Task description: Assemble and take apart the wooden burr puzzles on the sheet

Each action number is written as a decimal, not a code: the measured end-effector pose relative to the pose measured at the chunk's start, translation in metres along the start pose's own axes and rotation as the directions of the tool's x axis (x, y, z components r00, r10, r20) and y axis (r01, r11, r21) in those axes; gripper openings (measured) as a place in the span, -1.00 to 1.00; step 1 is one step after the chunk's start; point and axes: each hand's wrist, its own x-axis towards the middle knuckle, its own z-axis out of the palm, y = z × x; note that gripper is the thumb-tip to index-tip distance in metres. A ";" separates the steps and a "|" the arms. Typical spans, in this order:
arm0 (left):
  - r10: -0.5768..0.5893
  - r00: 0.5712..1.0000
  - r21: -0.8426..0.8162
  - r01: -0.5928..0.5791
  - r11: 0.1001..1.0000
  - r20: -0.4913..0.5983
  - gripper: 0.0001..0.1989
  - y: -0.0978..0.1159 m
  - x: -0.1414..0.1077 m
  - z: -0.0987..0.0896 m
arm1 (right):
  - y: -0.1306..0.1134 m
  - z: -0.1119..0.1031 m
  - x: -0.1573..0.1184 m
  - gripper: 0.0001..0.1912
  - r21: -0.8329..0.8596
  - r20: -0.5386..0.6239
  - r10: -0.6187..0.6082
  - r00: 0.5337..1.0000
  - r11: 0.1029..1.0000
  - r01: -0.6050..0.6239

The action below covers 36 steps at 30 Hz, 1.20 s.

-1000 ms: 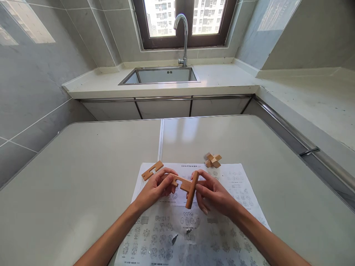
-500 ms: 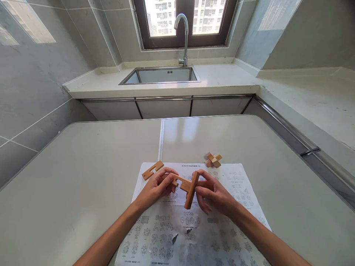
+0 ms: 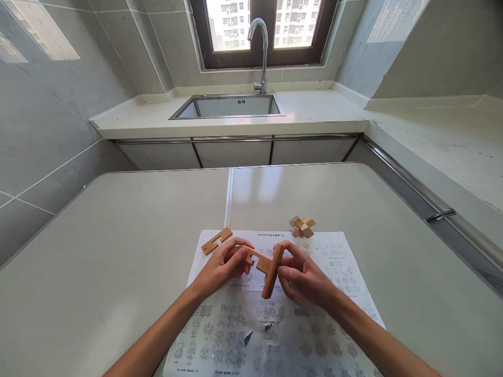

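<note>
Above a printed sheet (image 3: 220,335), my left hand (image 3: 228,262) is closed on one end of a notched wooden puzzle piece (image 3: 262,263). Its other end meets a second wooden puzzle piece (image 3: 272,272), set crosswise to it like a T. My right hand (image 3: 304,272) pinches this crosswise piece between thumb and index finger, with the other fingers curled below. Whether the two pieces interlock, I cannot tell. Beyond my left hand, a flat slotted wooden piece (image 3: 210,247) lies on the sheet's upper left corner.
An assembled wooden burr puzzle (image 3: 303,226) sits at the sheet's top edge. The sheet has small tears and lies on a pale table (image 3: 98,262). Past the table's far edge stands a counter (image 3: 314,107) with a sink (image 3: 236,116) and a tap (image 3: 263,57).
Hardly anything differs. The crosswise piece has tilted very slightly in my right hand, its lower end a little lower. Both hands keep their hold.
</note>
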 end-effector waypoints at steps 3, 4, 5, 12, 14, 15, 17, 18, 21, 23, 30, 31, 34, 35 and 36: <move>-0.001 1.000 0.004 0.001 1.000 0.008 -0.60 0.000 0.000 0.000 | 0.001 0.000 0.000 -0.66 0.012 -0.006 -0.001 1.000 1.000 0.001; -0.001 1.000 0.004 0.001 1.000 0.009 -0.60 0.001 0.000 0.000 | 0.001 0.000 0.000 -0.67 0.014 -0.009 0.001 1.000 1.000 -0.001; 0.000 1.000 0.004 0.000 1.000 0.009 -0.60 0.001 0.000 0.000 | 0.001 0.000 0.000 -0.67 0.014 -0.011 0.003 1.000 1.000 -0.003; 0.004 1.000 0.008 -0.004 1.000 0.016 -0.60 0.002 0.000 0.000 | 0.001 -0.001 0.000 -0.66 0.014 -0.008 -0.003 1.000 1.000 0.003; 0.002 1.000 0.010 -0.002 1.000 0.020 -0.61 0.000 0.000 -0.001 | 0.002 0.000 -0.001 -0.66 0.020 -0.008 -0.002 1.000 1.000 0.002; 0.001 1.000 0.011 -0.001 1.000 0.021 -0.61 0.000 0.000 -0.001 | 0.002 0.000 -0.001 -0.65 0.022 -0.007 -0.002 1.000 1.000 0.002; 0.002 1.000 0.007 -0.002 1.000 0.023 -0.61 -0.002 0.001 -0.002 | 0.002 0.001 -0.001 -0.67 0.023 -0.009 0.002 1.000 1.000 -0.002; 0.006 1.000 0.003 -0.006 1.000 0.021 -0.61 -0.003 0.001 -0.003 | 0.002 0.002 -0.001 -0.70 0.026 -0.021 0.001 1.000 1.000 0.000; 0.027 1.000 -0.011 -0.027 1.000 0.005 -0.62 -0.006 0.002 -0.005 | -0.002 0.001 -0.001 -0.76 0.062 -0.100 -0.043 0.994 0.997 0.049; 0.030 1.000 -0.023 -0.030 0.999 -0.001 -0.62 -0.007 0.003 -0.006 | -0.007 0.000 -0.001 -0.77 0.088 -0.127 -0.077 0.989 0.992 0.088; 0.033 0.999 -0.034 -0.034 0.999 -0.011 -0.62 -0.005 0.003 -0.004 | -0.017 0.002 -0.002 -0.80 0.050 -0.143 -0.047 0.989 0.997 0.054; 0.039 0.999 -0.031 -0.040 0.999 -0.012 -0.63 -0.004 0.003 -0.004 | -0.017 0.003 -0.002 -0.79 0.040 -0.145 -0.048 0.988 0.998 0.055; 0.055 0.998 -0.011 -0.055 0.998 -0.019 -0.64 -0.004 0.003 -0.004 | -0.015 0.005 0.001 -0.78 0.006 -0.173 -0.057 0.983 0.998 0.059; 0.056 0.998 -0.002 -0.056 0.998 -0.024 -0.65 -0.005 0.003 -0.004 | -0.014 0.005 0.002 -0.78 -0.018 -0.191 -0.059 0.980 0.998 0.057; 0.054 0.998 0.006 -0.054 0.999 -0.028 -0.65 -0.005 0.003 -0.004 | -0.014 0.005 0.002 -0.77 -0.051 -0.211 -0.066 0.975 0.997 0.056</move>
